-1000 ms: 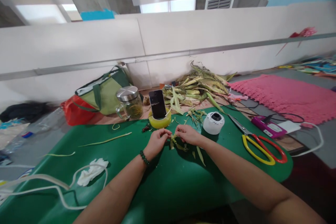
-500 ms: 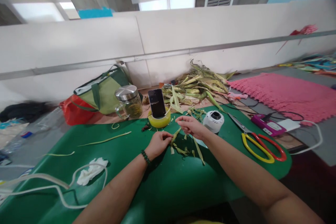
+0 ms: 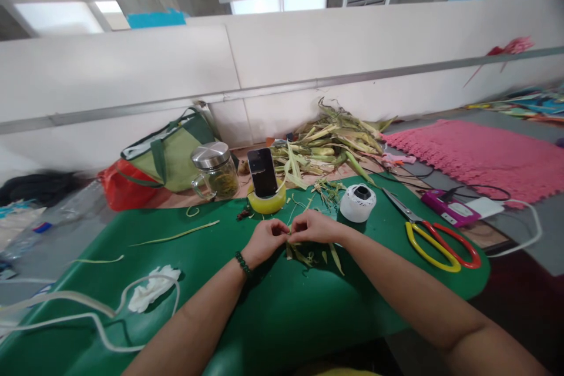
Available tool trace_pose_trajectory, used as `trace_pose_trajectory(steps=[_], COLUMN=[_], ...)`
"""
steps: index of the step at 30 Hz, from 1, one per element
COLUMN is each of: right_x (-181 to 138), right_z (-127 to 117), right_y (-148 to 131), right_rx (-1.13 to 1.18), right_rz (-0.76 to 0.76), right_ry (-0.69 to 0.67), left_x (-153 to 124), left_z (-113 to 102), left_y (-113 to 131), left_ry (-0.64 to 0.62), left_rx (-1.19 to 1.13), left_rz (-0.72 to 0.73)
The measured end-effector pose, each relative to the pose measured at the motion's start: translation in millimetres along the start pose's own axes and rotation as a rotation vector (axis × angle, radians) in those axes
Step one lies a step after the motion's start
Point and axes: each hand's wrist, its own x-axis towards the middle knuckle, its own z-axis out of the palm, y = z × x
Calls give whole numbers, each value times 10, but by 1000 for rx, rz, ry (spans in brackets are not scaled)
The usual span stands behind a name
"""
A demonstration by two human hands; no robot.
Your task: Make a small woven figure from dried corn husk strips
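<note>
My left hand (image 3: pixel 264 241) and my right hand (image 3: pixel 314 227) meet fingertip to fingertip over the green table (image 3: pixel 273 305). Both pinch a small bundle of green leaf strips (image 3: pixel 308 254), whose loose ends spread out on the table below my right hand. A dark bead bracelet (image 3: pixel 242 264) circles my left wrist. Just beyond my hands a phone (image 3: pixel 262 172) stands upright in a yellow tape roll (image 3: pixel 267 204). A white tape roll (image 3: pixel 357 202) lies right of my right hand.
Yellow and red scissors (image 3: pixel 434 238) lie at the right. A lidded glass jar (image 3: pixel 214 171), a green bag (image 3: pixel 171 150) and a heap of leaves (image 3: pixel 328 144) sit behind. A crumpled tissue (image 3: pixel 150 291), white cord (image 3: pixel 79 305) and loose strips (image 3: pixel 176 236) lie left. A pink mat (image 3: pixel 480 155) is far right.
Half a second ago my right hand had lifted away up and right, pulling a strip. It has come back down, and both hands again pinch the bundle together.
</note>
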Motion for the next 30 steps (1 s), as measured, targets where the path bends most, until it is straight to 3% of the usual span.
trace_pose_trajectory(steps=[2, 7, 11, 14, 20, 25, 30], right_x=[-2, 25, 30, 10, 11, 49, 43], right_z=[-20, -29, 21, 28, 50, 135, 165], right_y=[22, 48, 0, -28, -27, -33, -43], right_rx=[21, -215, -446, -474, -298, 46, 293], right_rz=[-10, 31, -15, -45, -135, -133, -52], right_ry=[-85, 84, 110, 114, 140, 250, 167], left_x=[-11, -43, -51, -46, -50, -66, -65], left_z=[10, 29, 28, 36, 85, 80, 47], left_y=[15, 52, 55, 45, 27, 36, 72], left_ry=[-1, 11, 7, 8, 75, 84, 79], left_rx=[34, 52, 35, 35, 156, 227, 161], left_rz=[6, 30, 33, 21, 68, 164, 168])
